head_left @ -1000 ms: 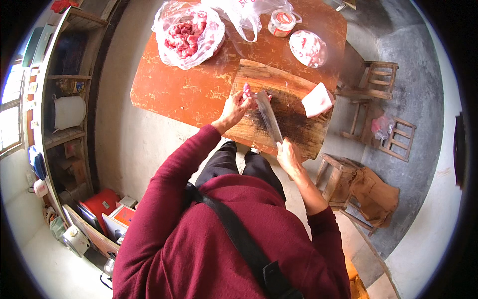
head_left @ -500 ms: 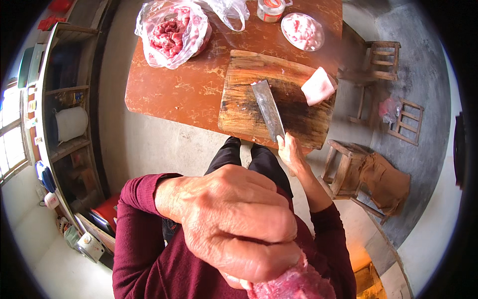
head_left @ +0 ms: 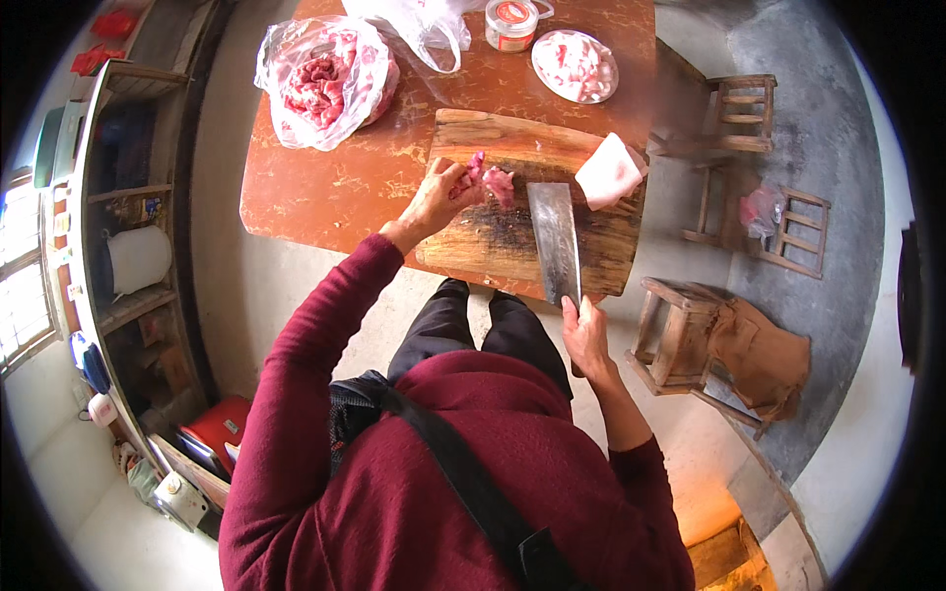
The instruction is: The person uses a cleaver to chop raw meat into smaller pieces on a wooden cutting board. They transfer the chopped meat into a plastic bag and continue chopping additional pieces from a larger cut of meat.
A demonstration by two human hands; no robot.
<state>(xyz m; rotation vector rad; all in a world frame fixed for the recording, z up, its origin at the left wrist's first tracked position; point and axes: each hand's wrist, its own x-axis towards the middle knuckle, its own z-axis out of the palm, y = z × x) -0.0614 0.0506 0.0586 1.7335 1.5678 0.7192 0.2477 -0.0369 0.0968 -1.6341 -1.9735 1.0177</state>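
My left hand grips a piece of red raw meat over the left part of the wooden cutting board. In my right hand is the handle of a cleaver, its broad blade pointing away from me above the board. Blade and meat are a short way apart. A pale slab of pork fat rests at the board's right side. Farther off stand a plastic bag of cut meat at left and a white bowl of pale fat pieces at right.
The board lies at the front edge of a red-brown table. At its far side are a lidded jar and a white plastic bag. Wooden stools stand to the right, one draped with brown cloth. Shelves line the left.
My left hand has gone from close to the camera out to the board, carrying the meat. The cleaver has turned more upright in my right hand.
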